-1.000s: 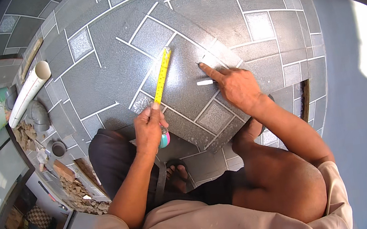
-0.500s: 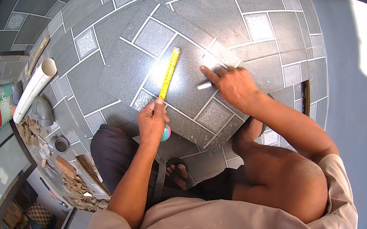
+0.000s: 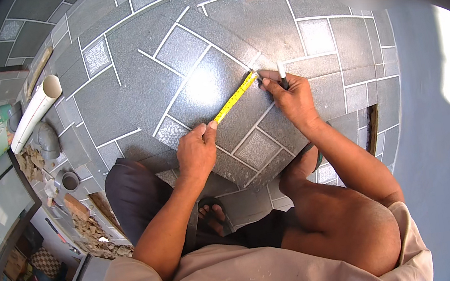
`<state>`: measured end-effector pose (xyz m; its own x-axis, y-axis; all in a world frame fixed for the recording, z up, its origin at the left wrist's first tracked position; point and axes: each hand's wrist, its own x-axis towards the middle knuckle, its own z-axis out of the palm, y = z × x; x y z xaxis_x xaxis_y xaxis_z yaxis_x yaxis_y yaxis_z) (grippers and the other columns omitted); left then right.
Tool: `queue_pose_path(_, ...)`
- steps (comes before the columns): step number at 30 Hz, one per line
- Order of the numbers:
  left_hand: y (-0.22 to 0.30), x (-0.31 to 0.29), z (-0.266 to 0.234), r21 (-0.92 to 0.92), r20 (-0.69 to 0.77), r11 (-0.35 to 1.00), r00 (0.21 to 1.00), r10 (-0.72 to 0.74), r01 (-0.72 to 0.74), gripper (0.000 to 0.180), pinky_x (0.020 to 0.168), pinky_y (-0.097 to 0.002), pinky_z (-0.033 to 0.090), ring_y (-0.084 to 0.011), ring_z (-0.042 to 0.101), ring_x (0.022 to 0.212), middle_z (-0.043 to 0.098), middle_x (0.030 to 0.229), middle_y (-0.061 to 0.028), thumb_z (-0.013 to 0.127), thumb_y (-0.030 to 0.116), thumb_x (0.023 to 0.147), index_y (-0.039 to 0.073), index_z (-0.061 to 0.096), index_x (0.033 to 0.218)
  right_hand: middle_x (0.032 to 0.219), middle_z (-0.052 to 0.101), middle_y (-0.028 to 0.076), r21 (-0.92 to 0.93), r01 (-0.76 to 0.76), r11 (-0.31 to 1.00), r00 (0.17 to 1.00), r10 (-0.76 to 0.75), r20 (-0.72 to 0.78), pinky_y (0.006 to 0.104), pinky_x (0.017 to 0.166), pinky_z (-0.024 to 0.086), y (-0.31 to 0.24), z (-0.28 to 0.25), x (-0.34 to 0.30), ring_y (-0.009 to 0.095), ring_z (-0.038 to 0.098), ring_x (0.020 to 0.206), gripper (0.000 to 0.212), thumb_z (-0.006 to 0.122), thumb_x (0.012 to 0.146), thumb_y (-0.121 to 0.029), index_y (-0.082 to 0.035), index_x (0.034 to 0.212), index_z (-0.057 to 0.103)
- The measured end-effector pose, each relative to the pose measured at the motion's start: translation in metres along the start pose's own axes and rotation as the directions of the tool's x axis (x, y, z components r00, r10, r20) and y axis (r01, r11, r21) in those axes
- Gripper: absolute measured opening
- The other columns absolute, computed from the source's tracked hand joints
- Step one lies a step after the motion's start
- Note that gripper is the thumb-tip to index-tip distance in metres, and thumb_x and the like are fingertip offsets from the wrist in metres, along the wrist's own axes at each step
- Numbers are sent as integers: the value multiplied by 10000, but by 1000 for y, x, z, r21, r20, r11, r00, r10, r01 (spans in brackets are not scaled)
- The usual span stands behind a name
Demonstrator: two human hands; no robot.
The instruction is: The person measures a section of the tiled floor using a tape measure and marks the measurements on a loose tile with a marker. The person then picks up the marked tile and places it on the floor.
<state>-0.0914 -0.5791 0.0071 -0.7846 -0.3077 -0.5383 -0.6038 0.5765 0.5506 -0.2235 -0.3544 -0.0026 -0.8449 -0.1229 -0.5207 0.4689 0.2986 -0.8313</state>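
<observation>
Left hand: mid-frame, I'm curled firmly round the tape measure.
Right hand: right of centre, fingers bent, gripping my marker.

Glossy tile under the left hand
Shiny yellow tape at its fingertips; smooth, plastic-looking pipe well to its left.

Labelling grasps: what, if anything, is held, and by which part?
Left hand: tape measure, at the near end of its visible yellow blade. Right hand: marker, by its dark part, white end protruding; grip on blade tip unclear.
</observation>
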Motion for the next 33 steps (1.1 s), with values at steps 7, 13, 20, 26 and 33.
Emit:
queue_pose_path(7, 3, 6, -5, 22, -13, 999, 999, -37, 37, 470, 591, -476, 474, -356, 642, 576, 602, 602, -169, 579, 426, 1054, 8, 695, 876, 740, 668, 29, -189, 112, 976, 994, -111, 19, 294, 624, 452, 4, 4, 10, 89, 526, 661, 229, 693, 976, -91, -38, 1179, 784)
queue_pose_path(13, 2, 9, -3, 59, -39, 998, 999, 19, -17, 475, 588, -484, 468, -370, 630, 551, 597, 578, -172, 586, 430, 1052, 15, 682, 841, 837, 696, -16, -247, 178, 953, 984, -173, 43, 225, 569, 421, 8, 2, 11, 43, 495, 637, 229, 662, 1018, -85, -25, 1215, 762)
queue_pose_path(20, 4, 8, -5, 92, -40, 996, 999, 14, -10, 463, 610, -519, 466, -437, 634, 635, 623, 650, -213, 585, 422, 1051, 12, 684, 861, 826, 693, 35, -30, 126, 992, 989, -128, -72, 242, 565, 453, -23, -10, 9, 91, 568, 632, 346, 592, 1093, -319, -7, 1057, 738)
queue_pose_path(26, 9, 7, -6, 98, -29, 995, 999, -26, 29, 455, 630, -528, 474, -454, 643, 674, 638, 693, -229, 583, 430, 1051, 14, 705, 911, 936, 737, 113, 99, 195, 976, 958, -211, 196, 283, 718, 568, -53, -20, 37, 181, 718, 794, 230, 622, 1071, -209, 4, 1074, 708)
queue_pose_path(33, 9, 7, -7, 89, -38, 996, 999, -8, 11, 449, 628, -530, 477, -460, 635, 666, 624, 674, -221, 591, 423, 1048, 21, 675, 869, 957, 772, 76, -171, 427, 888, 826, -306, 474, 328, 836, 593, -58, 4, 75, 167, 728, 837, 120, 765, 901, -80, -53, 1016, 784)
